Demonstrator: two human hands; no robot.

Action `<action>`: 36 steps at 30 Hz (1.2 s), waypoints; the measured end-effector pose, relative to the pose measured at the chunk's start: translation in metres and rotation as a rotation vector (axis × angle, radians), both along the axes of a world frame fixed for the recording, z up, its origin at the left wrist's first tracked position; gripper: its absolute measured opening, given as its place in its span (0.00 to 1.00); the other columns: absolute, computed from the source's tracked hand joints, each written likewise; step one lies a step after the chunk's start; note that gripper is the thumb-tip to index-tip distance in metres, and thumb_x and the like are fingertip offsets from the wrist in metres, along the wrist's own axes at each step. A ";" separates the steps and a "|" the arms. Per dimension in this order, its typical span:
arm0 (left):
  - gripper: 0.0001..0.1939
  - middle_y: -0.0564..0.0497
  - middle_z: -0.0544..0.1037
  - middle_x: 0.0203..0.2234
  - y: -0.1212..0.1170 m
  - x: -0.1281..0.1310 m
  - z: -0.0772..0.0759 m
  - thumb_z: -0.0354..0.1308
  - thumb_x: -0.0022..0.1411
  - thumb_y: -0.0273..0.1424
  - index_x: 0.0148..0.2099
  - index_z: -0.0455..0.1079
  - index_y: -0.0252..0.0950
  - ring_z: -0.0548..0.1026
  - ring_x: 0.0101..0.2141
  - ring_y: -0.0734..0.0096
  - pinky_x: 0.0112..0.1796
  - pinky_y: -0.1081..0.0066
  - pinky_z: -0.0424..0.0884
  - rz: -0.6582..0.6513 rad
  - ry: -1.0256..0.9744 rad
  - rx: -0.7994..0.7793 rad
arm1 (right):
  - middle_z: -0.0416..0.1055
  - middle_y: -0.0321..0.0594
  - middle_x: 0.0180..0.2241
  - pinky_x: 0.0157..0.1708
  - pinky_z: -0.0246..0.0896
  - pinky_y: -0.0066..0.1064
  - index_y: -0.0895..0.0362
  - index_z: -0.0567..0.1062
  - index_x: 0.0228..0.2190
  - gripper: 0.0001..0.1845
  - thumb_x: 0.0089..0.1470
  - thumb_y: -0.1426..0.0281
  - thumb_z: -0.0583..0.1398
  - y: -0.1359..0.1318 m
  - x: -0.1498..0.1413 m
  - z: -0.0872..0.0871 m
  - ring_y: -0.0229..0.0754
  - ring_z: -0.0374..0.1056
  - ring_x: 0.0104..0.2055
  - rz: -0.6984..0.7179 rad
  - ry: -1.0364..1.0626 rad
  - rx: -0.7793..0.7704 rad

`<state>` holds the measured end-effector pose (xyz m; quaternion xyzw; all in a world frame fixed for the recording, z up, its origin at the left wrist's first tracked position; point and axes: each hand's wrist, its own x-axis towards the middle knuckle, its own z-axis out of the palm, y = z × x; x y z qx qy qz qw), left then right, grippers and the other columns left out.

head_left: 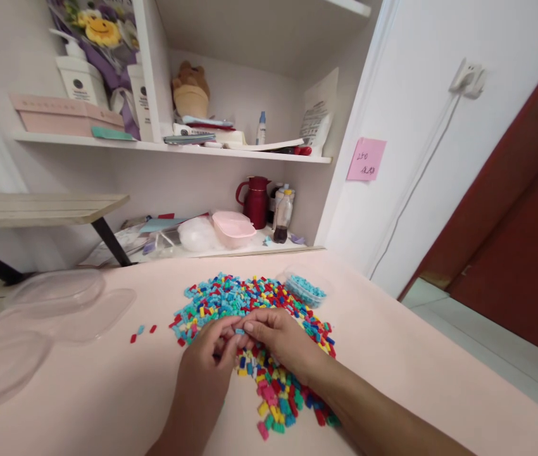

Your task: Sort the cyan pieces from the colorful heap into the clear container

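Observation:
Over a spread pile of small coloured building bricks [221, 294], my two hands meet at the fingertips. My left hand [212, 348] is closed, its thumb and fingers pinching a small light blue brick [239, 331]. From the other side my right hand [281, 335] is closed too, thumb and forefinger against the same brick. Fingers cover most of it, so whether it is one brick or more I cannot tell. Behind my right hand, a clear plastic tub [304, 291] holds many light blue bricks.
Clear plastic containers and lids [55, 294] lie on the pink tabletop [121, 392] at the left, near a few stray bricks [140, 330]. At the back stand a pink box [233, 228], a dark red jug [256, 202] and a bottle [283, 218] beneath a loaded shelf [245, 152].

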<state>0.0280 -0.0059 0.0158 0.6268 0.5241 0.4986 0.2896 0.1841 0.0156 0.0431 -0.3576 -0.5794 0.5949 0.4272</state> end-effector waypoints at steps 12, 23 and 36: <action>0.17 0.54 0.77 0.23 -0.005 0.000 0.014 0.53 0.60 0.43 0.44 0.74 0.40 0.74 0.21 0.71 0.27 0.70 0.73 -0.016 -0.077 -0.070 | 0.71 0.35 0.24 0.32 0.58 0.29 0.57 0.75 0.24 0.17 0.48 0.56 0.65 -0.003 -0.001 0.001 0.36 0.65 0.27 -0.010 -0.022 0.041; 0.19 0.56 0.75 0.24 -0.010 -0.005 0.021 0.51 0.62 0.45 0.45 0.73 0.39 0.73 0.21 0.73 0.26 0.72 0.71 0.124 -0.107 -0.008 | 0.75 0.38 0.28 0.38 0.62 0.34 0.56 0.78 0.29 0.13 0.53 0.58 0.60 0.014 0.031 0.014 0.42 0.69 0.33 -0.287 -0.249 0.276; 0.19 0.56 0.73 0.21 0.000 -0.019 0.023 0.54 0.58 0.45 0.44 0.71 0.38 0.71 0.19 0.73 0.21 0.73 0.70 0.251 -0.212 -0.054 | 0.71 0.46 0.46 0.47 0.60 0.45 0.54 0.76 0.45 0.18 0.52 0.66 0.57 0.055 0.117 0.008 0.48 0.68 0.43 -1.027 -0.668 0.520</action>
